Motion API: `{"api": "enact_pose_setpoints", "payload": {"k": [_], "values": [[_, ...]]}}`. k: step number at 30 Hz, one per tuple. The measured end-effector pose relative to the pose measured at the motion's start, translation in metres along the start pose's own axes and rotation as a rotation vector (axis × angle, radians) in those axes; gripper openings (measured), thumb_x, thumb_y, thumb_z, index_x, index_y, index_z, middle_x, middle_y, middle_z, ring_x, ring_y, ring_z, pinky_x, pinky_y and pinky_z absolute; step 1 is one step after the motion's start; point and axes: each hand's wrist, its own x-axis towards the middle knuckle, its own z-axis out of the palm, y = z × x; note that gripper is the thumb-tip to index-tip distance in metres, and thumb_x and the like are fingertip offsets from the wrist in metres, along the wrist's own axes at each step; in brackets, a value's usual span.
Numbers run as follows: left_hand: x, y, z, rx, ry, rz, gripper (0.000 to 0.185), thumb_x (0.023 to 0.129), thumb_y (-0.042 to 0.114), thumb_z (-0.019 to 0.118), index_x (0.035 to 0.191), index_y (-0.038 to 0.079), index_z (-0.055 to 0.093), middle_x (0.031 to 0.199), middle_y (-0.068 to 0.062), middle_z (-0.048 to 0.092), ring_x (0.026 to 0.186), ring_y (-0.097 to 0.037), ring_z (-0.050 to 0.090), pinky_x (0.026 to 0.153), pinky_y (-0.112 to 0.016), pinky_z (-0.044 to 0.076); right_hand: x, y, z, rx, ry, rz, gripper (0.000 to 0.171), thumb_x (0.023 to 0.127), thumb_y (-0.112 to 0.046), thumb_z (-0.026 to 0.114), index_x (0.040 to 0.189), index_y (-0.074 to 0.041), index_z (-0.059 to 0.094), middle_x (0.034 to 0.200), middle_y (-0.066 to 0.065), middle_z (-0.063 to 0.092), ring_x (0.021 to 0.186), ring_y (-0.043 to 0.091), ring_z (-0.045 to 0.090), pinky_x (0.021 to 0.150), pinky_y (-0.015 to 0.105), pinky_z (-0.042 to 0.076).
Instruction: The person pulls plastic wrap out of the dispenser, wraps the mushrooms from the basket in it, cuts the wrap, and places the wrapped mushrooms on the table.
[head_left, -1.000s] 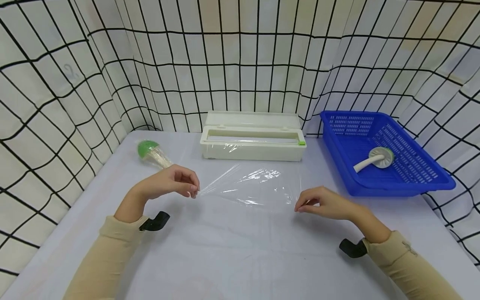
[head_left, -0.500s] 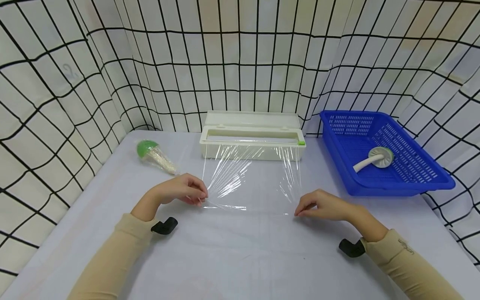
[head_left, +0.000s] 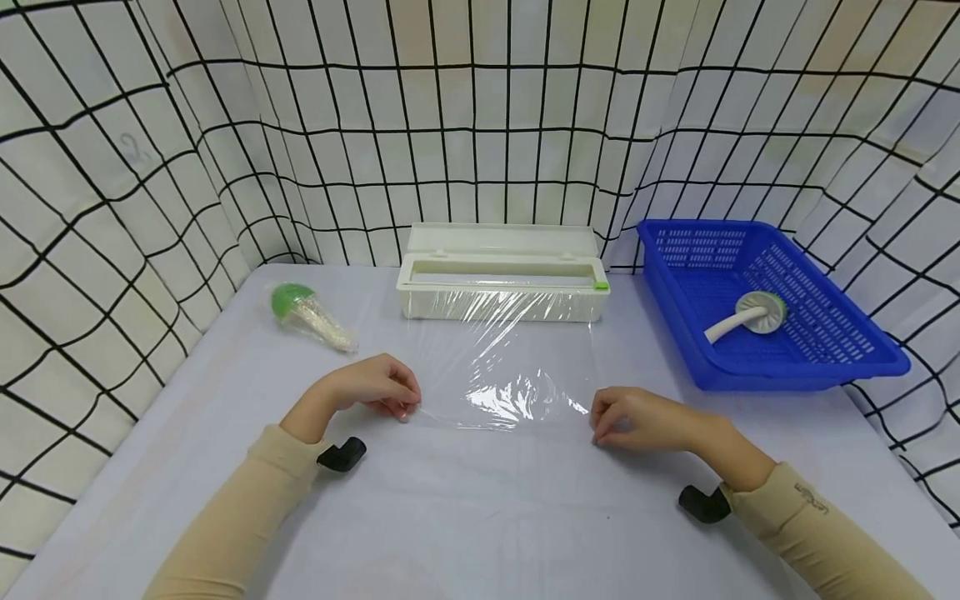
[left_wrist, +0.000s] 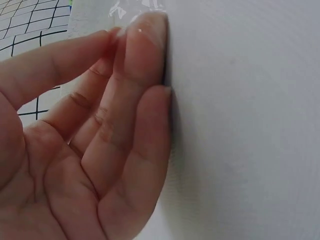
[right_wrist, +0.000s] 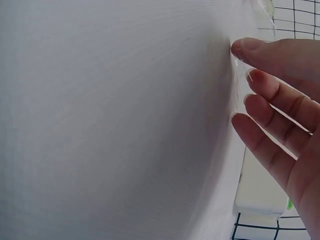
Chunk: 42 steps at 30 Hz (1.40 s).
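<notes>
Clear plastic wrap (head_left: pixel 510 400) stretches from the white wrap dispenser (head_left: pixel 502 304) toward me over the table, glossy and creased. With thumb and fingertips my left hand (head_left: pixel 375 387) pinches its near left corner; the left wrist view shows film between the thumb and fingers (left_wrist: pixel 145 50). At the near right corner my right hand (head_left: pixel 645 421) has thumb and forefinger together on the film's edge, low over the table. In the right wrist view the other fingers (right_wrist: pixel 262 140) are loosely bent and the forefinger is mostly hidden behind the thumb.
Left of the dispenser lies a wrapped, green-capped mushroom-shaped item (head_left: pixel 311 315). A blue plastic basket (head_left: pixel 795 379) stands at the right, with a similar item (head_left: pixel 757 315) inside. Black wire grid (head_left: pixel 480 133) borders the white table (head_left: pixel 480 525) at the back and sides.
My left hand has moved right and toward me, drawing the film's left corner along. My right hand has shifted slightly toward me. The film has gone from bunched at the left to spread out.
</notes>
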Motion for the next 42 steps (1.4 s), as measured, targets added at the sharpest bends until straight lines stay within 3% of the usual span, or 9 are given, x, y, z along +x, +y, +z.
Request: {"api": "enact_pose_setpoints", "payload": {"k": [6,15,22,28,33,37,42], "values": [[0.003,0.003,0.002,0.015,0.002,-0.034,0.01,0.093,0.007,0.066,0.09,0.0,0.072,0.074,-0.001,0.067,0.067,-0.009,0.063,0.06,-0.021,0.05,-0.002,-0.002,-0.001,0.015,-0.049,0.07,0.011,0.089,-0.002,0.077,0.094,-0.011,0.081,0.089,-0.012,0.071,0.083,0.002,0.062,0.078,0.029,0.056],[0.007,0.009,0.002,0.049,0.006,-0.069,0.01,0.094,0.007,0.065,0.091,0.001,0.072,0.073,0.0,0.067,0.066,-0.008,0.064,0.059,-0.021,0.049,-0.008,-0.006,-0.014,0.104,-0.03,0.194,0.01,0.096,-0.015,0.073,0.102,-0.011,0.08,0.092,-0.012,0.074,0.083,0.003,0.065,0.076,0.029,0.057],[0.007,0.009,0.003,0.042,0.001,-0.075,0.009,0.094,0.006,0.065,0.091,0.001,0.071,0.074,0.001,0.067,0.066,-0.008,0.064,0.059,-0.021,0.049,-0.007,-0.015,-0.036,0.182,0.033,0.24,0.017,0.1,-0.015,0.068,0.111,-0.005,0.077,0.105,0.003,0.076,0.092,0.01,0.066,0.081,0.033,0.058],[0.007,0.008,0.002,0.047,-0.004,-0.068,0.01,0.094,0.007,0.065,0.092,0.0,0.072,0.073,0.0,0.067,0.067,-0.008,0.064,0.059,-0.021,0.048,-0.009,-0.027,-0.067,0.199,0.177,0.305,0.018,0.101,-0.009,0.067,0.115,-0.003,0.075,0.107,0.007,0.076,0.095,0.016,0.07,0.083,0.028,0.057],[0.005,0.011,0.003,0.053,-0.003,-0.07,0.01,0.095,0.007,0.065,0.093,0.001,0.071,0.074,0.0,0.067,0.067,-0.008,0.064,0.06,-0.022,0.048,-0.017,-0.026,-0.098,0.235,0.356,0.414,0.021,0.103,-0.008,0.063,0.118,0.003,0.072,0.105,0.011,0.075,0.091,0.01,0.07,0.081,0.021,0.057],[0.005,0.011,0.004,0.058,0.0,-0.074,0.01,0.095,0.008,0.065,0.093,0.0,0.072,0.074,0.001,0.067,0.067,-0.008,0.064,0.06,-0.022,0.049,-0.026,-0.02,-0.121,0.205,0.48,0.489,0.027,0.104,-0.015,0.063,0.12,0.006,0.069,0.103,0.004,0.076,0.09,0.006,0.07,0.08,0.018,0.056],[0.005,0.01,0.003,0.064,0.002,-0.073,0.01,0.095,0.008,0.066,0.094,0.0,0.072,0.075,0.0,0.067,0.067,-0.009,0.064,0.06,-0.022,0.049,-0.038,-0.005,-0.145,0.294,0.649,0.567,0.02,0.104,-0.023,0.063,0.114,-0.011,0.076,0.095,-0.013,0.073,0.088,0.005,0.069,0.078,0.017,0.056]]}}
